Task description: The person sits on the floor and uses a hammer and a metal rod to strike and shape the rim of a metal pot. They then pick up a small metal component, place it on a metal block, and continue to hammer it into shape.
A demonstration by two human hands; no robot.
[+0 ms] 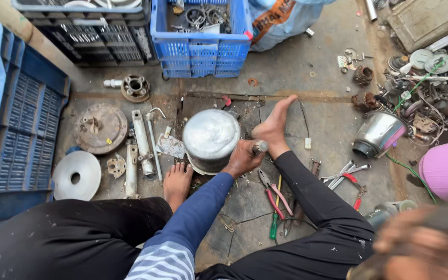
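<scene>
The left hand [242,158] is closed around a tool with a rounded metal end [259,147], pressed against the right flank of the domed metal housing [211,139], which stands on the concrete floor [296,67] between the person's two bare feet. The right hand [416,249] is a blur at the frame's lower right corner, well apart from the housing; whether it grips anything cannot be told. Red-handled pliers [271,194] lie just right of the housing, a flat metal disc [77,175] well to its left.
</scene>
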